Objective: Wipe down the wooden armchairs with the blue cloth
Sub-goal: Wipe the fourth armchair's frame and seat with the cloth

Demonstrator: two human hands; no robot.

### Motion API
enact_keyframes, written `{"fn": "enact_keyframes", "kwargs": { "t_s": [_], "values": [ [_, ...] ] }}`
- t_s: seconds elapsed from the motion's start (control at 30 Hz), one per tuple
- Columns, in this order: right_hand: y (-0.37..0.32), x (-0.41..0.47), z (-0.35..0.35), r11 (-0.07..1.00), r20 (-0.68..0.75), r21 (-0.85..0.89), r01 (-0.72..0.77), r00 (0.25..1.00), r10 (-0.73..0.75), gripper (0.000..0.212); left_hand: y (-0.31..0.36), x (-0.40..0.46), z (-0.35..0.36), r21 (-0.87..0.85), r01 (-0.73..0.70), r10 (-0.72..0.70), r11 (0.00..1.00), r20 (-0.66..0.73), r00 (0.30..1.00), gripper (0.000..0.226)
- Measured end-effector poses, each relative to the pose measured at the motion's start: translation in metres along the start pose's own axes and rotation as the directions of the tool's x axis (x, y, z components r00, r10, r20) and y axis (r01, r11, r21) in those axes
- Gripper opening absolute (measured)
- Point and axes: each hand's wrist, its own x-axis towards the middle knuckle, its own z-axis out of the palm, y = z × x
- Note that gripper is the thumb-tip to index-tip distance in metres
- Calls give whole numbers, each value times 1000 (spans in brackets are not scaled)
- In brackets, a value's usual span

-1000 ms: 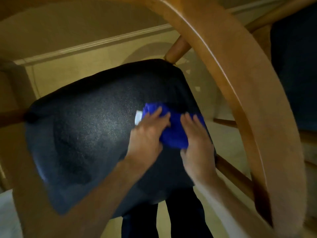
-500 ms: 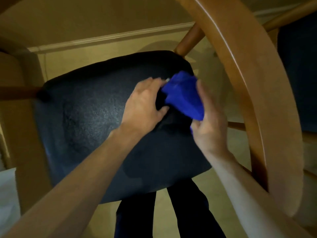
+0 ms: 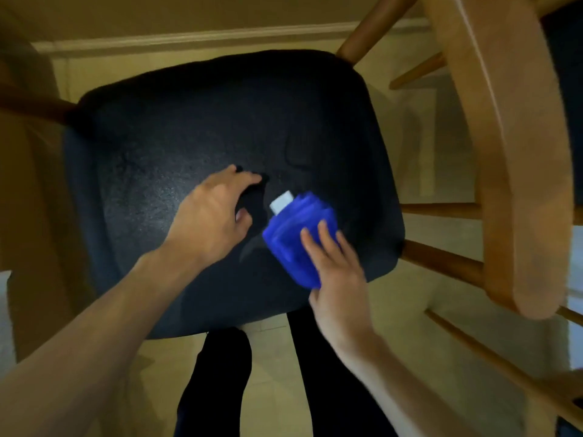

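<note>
I look straight down on a wooden armchair with a dark padded seat [image 3: 195, 127]. Its curved wooden armrest [image 3: 517, 171] arcs down the right side. The folded blue cloth [image 3: 291, 238], with a small white tag at its upper left, lies against the seat near its right front. My right hand [image 3: 339, 279] holds the cloth, fingers over its top. My left hand [image 3: 211, 219] rests spread on the seat just left of the cloth, fingers apart, holding nothing.
Wooden rungs and a leg [image 3: 441, 263] run between seat and armrest on the right. A second dark seat [image 3: 568, 58] shows at the far right edge. My dark trouser legs [image 3: 217, 383] stand on pale floor tiles below the seat. A white skirting board [image 3: 189, 39] runs along the back.
My right hand has carried the cloth from the seat's right back towards its right front. My left hand has let go of the cloth and now lies flat on the seat.
</note>
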Motion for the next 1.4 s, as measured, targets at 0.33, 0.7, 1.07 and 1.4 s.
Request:
{"fn": "enact_keyframes", "kwargs": {
  "t_s": [0.33,0.7,1.07,1.4],
  "values": [
    [63,100,-84,973,-303,198,-116,937,174,78,-25,-45,10,4,-78,78,997,-9,997,55],
    [24,-10,13,994,-96,-97,-56,994,47,101,-31,-58,15,10,-108,108,994,-6,994,52],
    [32,36,-11,995,-306,80,52,952,-25,94,-30,-86,28,-38,-80,78,996,-46,996,50],
    [11,67,20,988,-530,47,-147,834,149,70,-62,-119,24,-12,28,-29,1000,-81,996,43]
  ]
}}
